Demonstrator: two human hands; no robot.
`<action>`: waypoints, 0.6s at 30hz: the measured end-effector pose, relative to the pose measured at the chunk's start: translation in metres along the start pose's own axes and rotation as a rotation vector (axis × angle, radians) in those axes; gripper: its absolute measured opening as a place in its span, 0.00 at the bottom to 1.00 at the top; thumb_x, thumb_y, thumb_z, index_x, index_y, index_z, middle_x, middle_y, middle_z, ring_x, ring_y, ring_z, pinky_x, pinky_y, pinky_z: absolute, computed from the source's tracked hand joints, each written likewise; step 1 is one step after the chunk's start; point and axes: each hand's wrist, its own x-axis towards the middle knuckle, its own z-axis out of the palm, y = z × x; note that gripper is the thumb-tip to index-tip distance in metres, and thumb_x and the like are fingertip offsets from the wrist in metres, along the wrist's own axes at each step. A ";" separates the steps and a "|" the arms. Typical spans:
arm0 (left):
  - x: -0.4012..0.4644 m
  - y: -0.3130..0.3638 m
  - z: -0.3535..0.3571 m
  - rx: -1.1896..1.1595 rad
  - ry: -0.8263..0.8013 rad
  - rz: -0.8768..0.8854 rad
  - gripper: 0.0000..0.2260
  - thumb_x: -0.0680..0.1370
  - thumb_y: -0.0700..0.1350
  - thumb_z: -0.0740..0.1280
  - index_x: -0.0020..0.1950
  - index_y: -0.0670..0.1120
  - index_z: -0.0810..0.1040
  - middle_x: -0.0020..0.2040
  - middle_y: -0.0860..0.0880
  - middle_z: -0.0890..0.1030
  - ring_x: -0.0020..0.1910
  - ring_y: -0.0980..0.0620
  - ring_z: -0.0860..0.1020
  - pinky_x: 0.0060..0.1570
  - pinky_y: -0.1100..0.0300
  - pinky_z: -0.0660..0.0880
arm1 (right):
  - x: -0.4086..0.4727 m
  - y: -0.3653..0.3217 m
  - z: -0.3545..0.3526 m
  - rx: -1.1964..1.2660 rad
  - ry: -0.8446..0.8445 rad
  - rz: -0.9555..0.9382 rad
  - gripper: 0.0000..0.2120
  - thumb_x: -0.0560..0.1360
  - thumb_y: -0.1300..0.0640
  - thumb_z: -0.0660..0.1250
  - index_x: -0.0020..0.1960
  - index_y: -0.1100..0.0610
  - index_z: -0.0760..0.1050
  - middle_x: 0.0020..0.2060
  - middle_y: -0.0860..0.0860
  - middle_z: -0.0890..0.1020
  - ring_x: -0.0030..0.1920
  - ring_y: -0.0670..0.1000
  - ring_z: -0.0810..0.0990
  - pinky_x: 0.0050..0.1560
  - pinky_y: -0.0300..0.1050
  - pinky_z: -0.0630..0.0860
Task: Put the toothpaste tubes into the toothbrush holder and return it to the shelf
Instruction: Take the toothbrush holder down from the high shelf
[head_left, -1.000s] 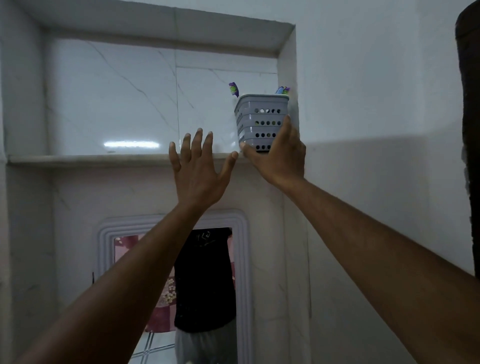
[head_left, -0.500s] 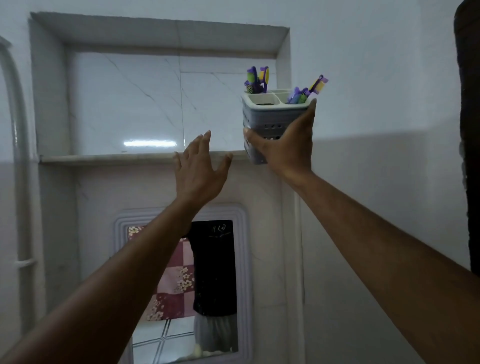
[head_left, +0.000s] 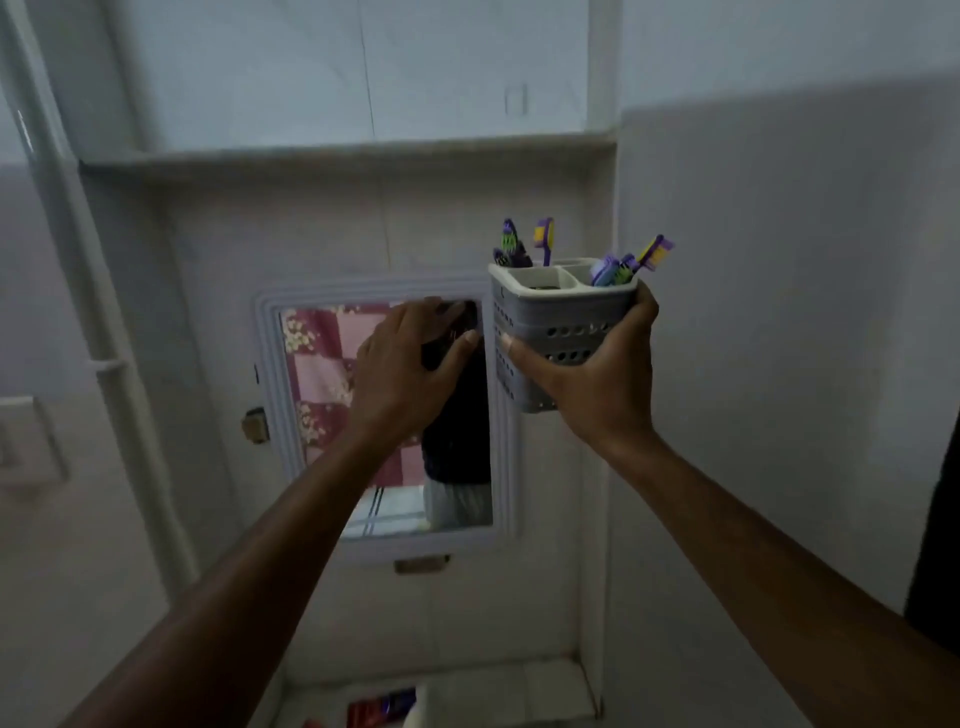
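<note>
Head camera is showing the toothbrush holder (head_left: 558, 325) hanging in the air well below the shelf (head_left: 343, 156), whereas a second ago it was sitting on that shelf at its right end, against the niche wall. It is now level with the top of the mirror (head_left: 384, 415) and just to the mirror's right, so the person is bringing it down rather than putting it back. That suggests the task is only beginning: the holder is being fetched so the tubes can go in, and the return to the shelf is still to come.

The right hand (head_left: 597, 379) is wrapping the holder from beneath and behind, thumb pressing on the left wall and fingers curling round the right side up to the rim, a firm closed grasp. Toothbrushes (head_left: 631, 262) are standing in the rear compartments; the front compartment nearest the mirror is looking empty, and no tube is showing in it.

The left hand (head_left: 410, 364) is hovering in front of the mirror's upper part, fingers loosely curled and partly spread, thumb reaching toward the holder but not touching it, and gripping nothing. Something red is lying far below the mirror at the frame's bottom edge, too blurred to identify.
</note>
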 end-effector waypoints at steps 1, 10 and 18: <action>-0.017 -0.009 0.006 -0.011 -0.023 -0.006 0.27 0.81 0.66 0.65 0.76 0.54 0.73 0.73 0.49 0.77 0.71 0.49 0.75 0.69 0.41 0.75 | -0.018 0.011 0.000 -0.010 -0.019 0.033 0.63 0.61 0.32 0.87 0.83 0.57 0.61 0.75 0.52 0.78 0.73 0.54 0.81 0.69 0.56 0.83; -0.182 -0.087 0.049 -0.082 -0.213 -0.282 0.25 0.82 0.64 0.69 0.72 0.50 0.77 0.69 0.52 0.81 0.67 0.53 0.78 0.66 0.52 0.76 | -0.168 0.095 -0.006 -0.133 -0.215 0.324 0.66 0.60 0.32 0.88 0.85 0.54 0.57 0.75 0.52 0.77 0.72 0.56 0.81 0.68 0.61 0.82; -0.322 -0.164 0.069 -0.076 -0.391 -0.517 0.11 0.83 0.48 0.72 0.64 0.48 0.84 0.51 0.52 0.87 0.49 0.55 0.85 0.51 0.58 0.81 | -0.290 0.143 -0.009 -0.267 -0.391 0.524 0.65 0.59 0.33 0.88 0.84 0.56 0.60 0.76 0.54 0.75 0.75 0.57 0.79 0.73 0.61 0.78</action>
